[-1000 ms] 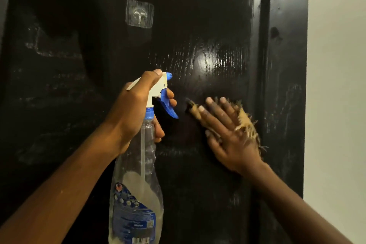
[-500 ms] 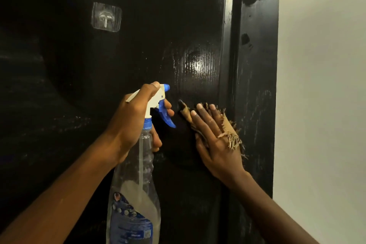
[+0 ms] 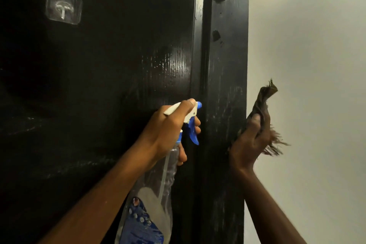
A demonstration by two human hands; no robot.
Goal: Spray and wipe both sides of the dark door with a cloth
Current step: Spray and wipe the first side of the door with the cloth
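Observation:
The dark door [image 3: 118, 65] fills the left and middle of the view, glossy and streaked with wet marks near its right stile. My left hand [image 3: 168, 130] grips the neck of a clear spray bottle [image 3: 156, 194] with a white and blue trigger head, nozzle aimed at the door's right part. My right hand [image 3: 249, 140] holds a frayed brown cloth [image 3: 263, 101] bunched in its fingers, lifted off the door beside the door's right edge, in front of the wall.
A clear adhesive hook [image 3: 63, 8] is stuck on the door at the upper left. A pale wall [image 3: 316, 65] borders the door on the right. Dark smudges mark the door's right stile near the top.
My right hand has left the door panel and moved right past the door's edge, bunching the cloth instead of pressing it flat. The left hand with the bottle shifted right.

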